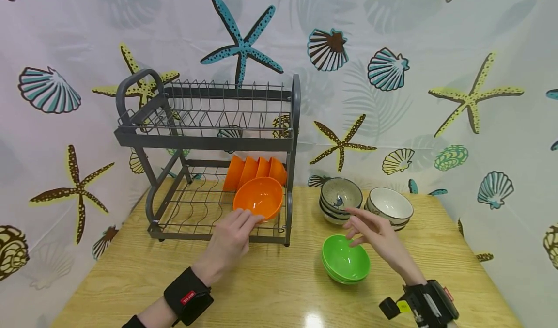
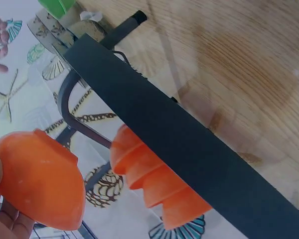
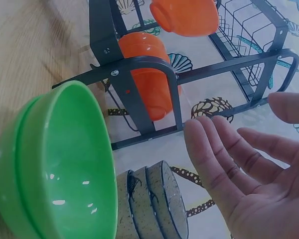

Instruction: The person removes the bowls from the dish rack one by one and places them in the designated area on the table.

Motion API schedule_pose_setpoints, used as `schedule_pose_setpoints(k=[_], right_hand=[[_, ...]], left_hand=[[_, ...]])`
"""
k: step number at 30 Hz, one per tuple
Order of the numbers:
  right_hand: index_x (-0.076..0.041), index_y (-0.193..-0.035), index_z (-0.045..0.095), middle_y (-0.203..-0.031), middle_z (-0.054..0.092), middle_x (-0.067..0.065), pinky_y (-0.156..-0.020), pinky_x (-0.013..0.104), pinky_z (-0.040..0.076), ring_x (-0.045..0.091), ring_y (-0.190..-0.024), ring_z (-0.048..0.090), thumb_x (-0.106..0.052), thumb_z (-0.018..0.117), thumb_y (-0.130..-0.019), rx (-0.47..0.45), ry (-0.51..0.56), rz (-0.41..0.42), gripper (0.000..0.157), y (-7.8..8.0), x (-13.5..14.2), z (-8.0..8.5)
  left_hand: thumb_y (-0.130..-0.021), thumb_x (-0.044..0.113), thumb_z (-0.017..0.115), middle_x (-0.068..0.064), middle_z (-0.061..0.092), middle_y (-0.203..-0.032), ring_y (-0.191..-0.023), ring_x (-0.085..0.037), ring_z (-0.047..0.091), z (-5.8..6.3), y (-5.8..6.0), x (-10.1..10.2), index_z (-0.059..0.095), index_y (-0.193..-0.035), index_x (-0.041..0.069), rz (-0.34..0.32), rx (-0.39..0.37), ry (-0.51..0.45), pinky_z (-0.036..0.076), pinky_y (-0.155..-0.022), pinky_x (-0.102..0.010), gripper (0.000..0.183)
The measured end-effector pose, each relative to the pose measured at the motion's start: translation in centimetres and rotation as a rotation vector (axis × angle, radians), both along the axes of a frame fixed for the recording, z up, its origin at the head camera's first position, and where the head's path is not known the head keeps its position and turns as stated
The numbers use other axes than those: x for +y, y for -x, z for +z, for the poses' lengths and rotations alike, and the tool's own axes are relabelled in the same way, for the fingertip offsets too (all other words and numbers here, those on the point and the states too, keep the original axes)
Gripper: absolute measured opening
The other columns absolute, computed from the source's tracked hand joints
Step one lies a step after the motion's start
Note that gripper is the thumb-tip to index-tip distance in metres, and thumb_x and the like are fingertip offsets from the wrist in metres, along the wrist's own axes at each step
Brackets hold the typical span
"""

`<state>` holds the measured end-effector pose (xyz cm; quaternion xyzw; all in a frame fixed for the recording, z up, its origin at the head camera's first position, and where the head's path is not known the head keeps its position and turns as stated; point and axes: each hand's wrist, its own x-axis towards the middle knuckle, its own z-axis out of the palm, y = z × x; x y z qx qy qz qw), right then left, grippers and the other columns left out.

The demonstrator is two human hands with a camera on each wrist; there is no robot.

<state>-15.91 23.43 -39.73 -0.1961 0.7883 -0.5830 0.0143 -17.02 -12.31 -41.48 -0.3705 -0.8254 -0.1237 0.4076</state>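
My left hand pinches the rim of an orange bowl in front of the rack's lower tier. The left wrist view shows fingers and thumb on that bowl's edge. Behind it, several more orange bowls stand on edge in a row on the lower tier. My right hand hovers above a stack of green bowls, its fingers extended and holding nothing. In the right wrist view the green bowls sit beside the palm, apart from it.
A dark two-tier dish rack with wire slots stands at the left of the wooden table. Behind the green bowls are a stack of speckled grey bowls and a stack of white bowls. A patterned cloth hangs behind.
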Motion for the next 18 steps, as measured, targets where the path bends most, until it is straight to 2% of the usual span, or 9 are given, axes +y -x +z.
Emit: schedule_pose_setpoints(k=[5,10,18], right_hand=[[0.012,-0.142,0.046,-0.092,0.066,-0.004,-0.065,0.036,0.063,0.016,-0.073,0.069,-0.02,0.044,-0.109,-0.038,-0.05,0.029,0.046,1.0,-1.0,0.6],[0.012,-0.14,0.049,-0.08,0.062,0.0,-0.056,0.036,0.06,0.015,-0.06,0.063,-0.019,0.044,-0.109,-0.006,-0.09,0.063,0.044,1.9,-2.3,1.2],[0.007,-0.129,0.06,-0.068,0.056,0.001,-0.046,0.033,0.052,0.014,-0.046,0.052,-0.022,0.047,-0.108,0.025,-0.196,0.085,0.038,2.9,-4.5,1.7]], left_hand=[[-0.086,0.001,0.072,-0.001,0.063,-0.089,-0.081,-0.016,0.056,0.1,-0.5,1.0,0.068,-0.106,0.01,-0.028,0.04,0.104,0.053,-0.074,-0.026,0.022],[-0.088,0.008,0.071,0.002,0.062,-0.089,-0.081,-0.013,0.055,0.2,-1.0,1.9,0.069,-0.105,0.013,-0.053,0.086,0.161,0.051,-0.072,-0.022,0.018],[-0.085,0.012,0.077,0.006,0.063,-0.095,-0.084,-0.01,0.057,0.2,-1.9,3.1,0.069,-0.107,0.017,-0.103,0.034,0.235,0.054,-0.075,-0.02,0.024]])
